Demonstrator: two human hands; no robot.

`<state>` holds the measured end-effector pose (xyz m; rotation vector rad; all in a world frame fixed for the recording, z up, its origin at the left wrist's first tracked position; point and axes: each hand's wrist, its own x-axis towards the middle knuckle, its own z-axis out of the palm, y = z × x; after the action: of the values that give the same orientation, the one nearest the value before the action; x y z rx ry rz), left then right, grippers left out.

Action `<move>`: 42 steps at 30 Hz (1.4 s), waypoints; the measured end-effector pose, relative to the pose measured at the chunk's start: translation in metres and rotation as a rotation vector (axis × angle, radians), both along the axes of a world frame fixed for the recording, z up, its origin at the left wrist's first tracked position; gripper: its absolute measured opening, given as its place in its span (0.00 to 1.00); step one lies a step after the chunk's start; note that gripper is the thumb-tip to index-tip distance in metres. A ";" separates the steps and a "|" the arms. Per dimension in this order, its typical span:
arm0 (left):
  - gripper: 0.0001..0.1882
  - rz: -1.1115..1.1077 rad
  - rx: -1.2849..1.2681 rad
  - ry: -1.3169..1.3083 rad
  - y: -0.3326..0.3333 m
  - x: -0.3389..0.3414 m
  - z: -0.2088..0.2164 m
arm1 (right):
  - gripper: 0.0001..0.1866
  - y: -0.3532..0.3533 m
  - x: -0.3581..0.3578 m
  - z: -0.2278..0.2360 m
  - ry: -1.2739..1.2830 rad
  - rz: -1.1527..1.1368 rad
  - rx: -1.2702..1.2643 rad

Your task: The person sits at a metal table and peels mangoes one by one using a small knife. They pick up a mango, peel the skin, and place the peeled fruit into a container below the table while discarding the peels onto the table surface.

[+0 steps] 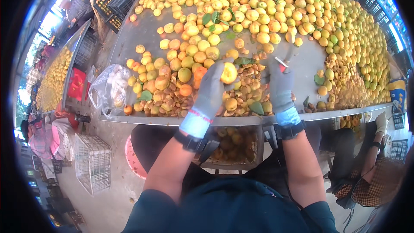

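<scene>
Forearms [170,168] reaching forward — left hand [212,82] curled, right hand [281,80] curled, apart

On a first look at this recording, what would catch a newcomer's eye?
The mass of yellow-orange fruit, spread across the metal table's far side and down its right. Then, near the centre, the gloved left hand holding a yellow fruit, and the clear plastic bag at the table's left edge.

Whole fruit [276,13] covers the back and right side of the counter [146,34], with scraps [172,103] toward its near edge. Over those scraps is the left hand [211,82], a cut fruit [229,73] in it; the right hand [281,82] is to its right. A plastic bag [108,87] lies at the near left corner. Left of that edge, a crate [92,162] stands on the floor [118,181]; beneath it sits what may be a bin [230,165] of fruit.
</scene>
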<state>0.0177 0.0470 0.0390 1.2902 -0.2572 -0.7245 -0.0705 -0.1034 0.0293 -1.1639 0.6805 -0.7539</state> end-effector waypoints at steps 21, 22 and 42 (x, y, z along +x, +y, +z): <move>0.20 -0.516 1.033 -1.864 0.018 0.073 -0.024 | 0.14 0.066 -0.085 0.015 0.150 0.320 0.092; 0.19 -0.596 1.088 -1.871 0.013 0.077 -0.024 | 0.13 0.064 -0.088 0.015 0.150 0.314 0.100; 0.30 -0.256 -0.475 0.316 0.042 -0.041 0.019 | 0.12 0.071 -0.092 0.074 0.250 0.489 0.117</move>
<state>-0.0229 0.0890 0.0575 0.6865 -0.3170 -1.0032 -0.1623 -0.0325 0.1030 -1.2617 0.6013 -0.1567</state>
